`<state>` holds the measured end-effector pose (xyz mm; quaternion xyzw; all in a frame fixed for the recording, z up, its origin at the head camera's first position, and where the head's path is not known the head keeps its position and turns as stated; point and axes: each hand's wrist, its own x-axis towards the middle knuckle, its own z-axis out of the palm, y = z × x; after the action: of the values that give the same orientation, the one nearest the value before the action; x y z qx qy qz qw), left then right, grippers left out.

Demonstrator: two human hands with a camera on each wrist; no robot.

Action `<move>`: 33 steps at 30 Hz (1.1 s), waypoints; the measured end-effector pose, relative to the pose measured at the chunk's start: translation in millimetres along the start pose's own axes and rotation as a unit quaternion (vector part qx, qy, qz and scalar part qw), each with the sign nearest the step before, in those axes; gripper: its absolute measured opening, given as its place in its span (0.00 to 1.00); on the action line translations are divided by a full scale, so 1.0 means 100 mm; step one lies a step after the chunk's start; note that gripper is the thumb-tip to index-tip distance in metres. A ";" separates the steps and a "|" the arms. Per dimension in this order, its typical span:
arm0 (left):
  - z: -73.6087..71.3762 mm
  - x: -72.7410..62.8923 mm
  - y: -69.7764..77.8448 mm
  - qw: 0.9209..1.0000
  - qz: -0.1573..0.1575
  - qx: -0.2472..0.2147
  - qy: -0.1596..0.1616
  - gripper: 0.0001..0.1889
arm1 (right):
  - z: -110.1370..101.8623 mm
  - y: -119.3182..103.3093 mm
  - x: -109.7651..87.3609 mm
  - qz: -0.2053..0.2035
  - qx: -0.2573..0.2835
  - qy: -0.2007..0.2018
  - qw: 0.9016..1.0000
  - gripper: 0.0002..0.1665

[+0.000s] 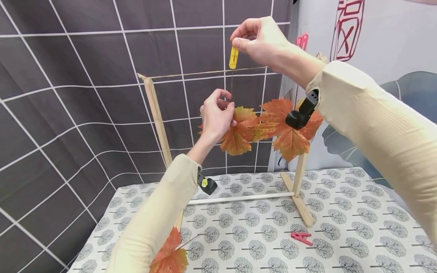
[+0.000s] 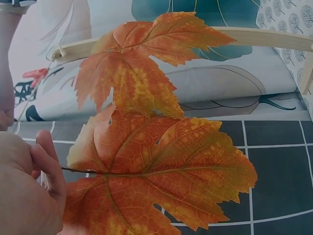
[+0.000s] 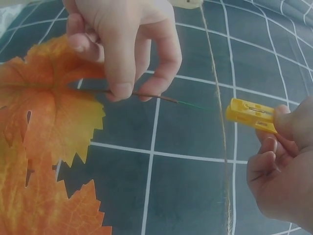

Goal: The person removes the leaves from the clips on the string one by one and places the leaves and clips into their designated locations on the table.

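Observation:
My left hand (image 1: 218,115) pinches the thin stem (image 3: 159,96) of an orange maple leaf (image 1: 240,131), which hangs below the fingers. The stem points up toward the twine (image 1: 201,72) strung across the wooden frame. My right hand (image 1: 261,40) grips a yellow clothespin (image 1: 233,57) between thumb and fingers, its nose right at the twine in the head view. In the right wrist view the stem's thin green tip (image 3: 195,105) lies close to the twine and the clothespin's nose. A second maple leaf (image 1: 290,127) hangs to the right, overlapping the first, below a pink clothespin (image 1: 302,41).
The frame has a left post (image 1: 158,121), a right foot (image 1: 298,203) and a white lower bar (image 1: 239,198). On the tree-print tablecloth (image 1: 259,227) lie a pink clothespin (image 1: 302,238) and another orange leaf (image 1: 170,256), partly behind the left sleeve. A dark gridded curtain (image 1: 102,113) hangs behind.

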<state>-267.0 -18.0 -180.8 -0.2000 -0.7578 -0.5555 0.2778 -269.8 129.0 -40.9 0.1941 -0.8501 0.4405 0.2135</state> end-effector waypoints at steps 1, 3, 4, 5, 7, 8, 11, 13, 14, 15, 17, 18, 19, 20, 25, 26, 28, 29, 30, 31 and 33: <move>-0.01 0.00 -0.01 1.000 0.003 0.000 0.001 0.07 | 0.00 0.00 -0.01 0.000 -0.001 0.000 1.000 0.08; -0.02 0.00 -0.03 1.000 0.005 -0.002 0.002 0.07 | -0.01 -0.01 -0.02 -0.002 -0.001 0.000 1.000 0.09; -0.02 0.01 -0.03 1.000 0.007 -0.003 0.004 0.07 | -0.01 -0.01 -0.03 -0.002 -0.001 0.000 1.000 0.09; -0.03 0.01 -0.04 1.000 0.009 -0.003 0.005 0.07 | -0.01 -0.01 -0.03 -0.003 -0.001 0.000 1.000 0.09; -0.04 0.01 -0.06 1.000 0.011 -0.004 0.007 0.07 | -0.02 -0.01 -0.04 -0.005 0.003 0.001 1.000 0.09; -0.04 0.01 -0.06 1.000 0.011 -0.005 0.007 0.06 | -0.03 0.00 -0.04 -0.005 0.006 0.001 1.000 0.08; -0.04 0.00 -0.07 1.000 0.013 -0.006 0.011 0.06 | -0.05 0.01 -0.05 -0.003 0.010 0.000 1.000 0.08; -0.04 0.00 -0.08 1.000 0.014 -0.005 0.013 0.07 | -0.05 0.02 -0.06 -0.001 0.017 0.000 1.000 0.07; -0.04 -0.01 -0.08 1.000 0.013 -0.006 0.014 0.07 | -0.06 0.03 -0.06 0.000 0.020 0.000 1.000 0.07; -0.05 -0.01 -0.08 1.000 0.013 -0.006 0.015 0.07 | -0.06 0.03 -0.07 0.001 0.023 -0.001 1.000 0.07; -0.05 -0.01 -0.09 1.000 0.015 -0.008 0.015 0.07 | -0.07 0.03 -0.08 0.004 0.028 -0.001 1.000 0.07; -0.05 -0.02 -0.09 1.000 0.016 -0.008 0.015 0.07 | -0.07 0.03 -0.08 0.005 0.031 -0.001 0.999 0.06; -0.05 -0.02 -0.09 1.000 0.016 -0.009 0.015 0.07 | -0.07 0.04 -0.09 0.006 0.032 -0.001 0.999 0.07; -0.05 -0.02 -0.09 1.000 0.016 -0.009 0.015 0.07 | -0.07 0.04 -0.10 0.007 0.033 -0.001 0.999 0.07; -0.07 -0.03 -0.11 1.000 0.014 -0.008 0.016 0.07 | -0.09 0.06 -0.12 0.019 0.026 -0.010 0.999 0.09; -0.07 -0.03 -0.11 1.000 0.014 -0.008 0.015 0.07 | -0.09 0.06 -0.12 0.022 0.025 -0.013 0.999 0.09; -0.08 -0.03 -0.11 1.000 0.013 -0.009 0.015 0.07 | -0.10 0.07 -0.12 0.026 0.025 -0.018 0.999 0.11; -0.08 -0.04 -0.12 1.000 0.012 -0.010 0.015 0.07 | -0.10 0.07 -0.12 0.026 0.026 -0.021 0.999 0.12; -0.08 -0.03 -0.12 1.000 0.012 -0.010 0.016 0.07 | -0.10 0.07 -0.12 0.027 0.028 -0.022 0.999 0.13; -0.09 -0.03 -0.12 1.000 0.011 -0.010 0.017 0.07 | -0.10 0.08 -0.12 0.026 0.030 -0.023 0.999 0.13; -0.10 -0.03 -0.13 1.000 0.011 -0.010 0.018 0.07 | -0.10 0.08 -0.12 0.026 0.031 -0.025 0.999 0.14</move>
<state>-270.8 -31.2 -189.7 -0.2007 -0.7448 -0.5635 0.2956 -261.5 143.3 -47.7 0.1896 -0.8460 0.4667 0.1749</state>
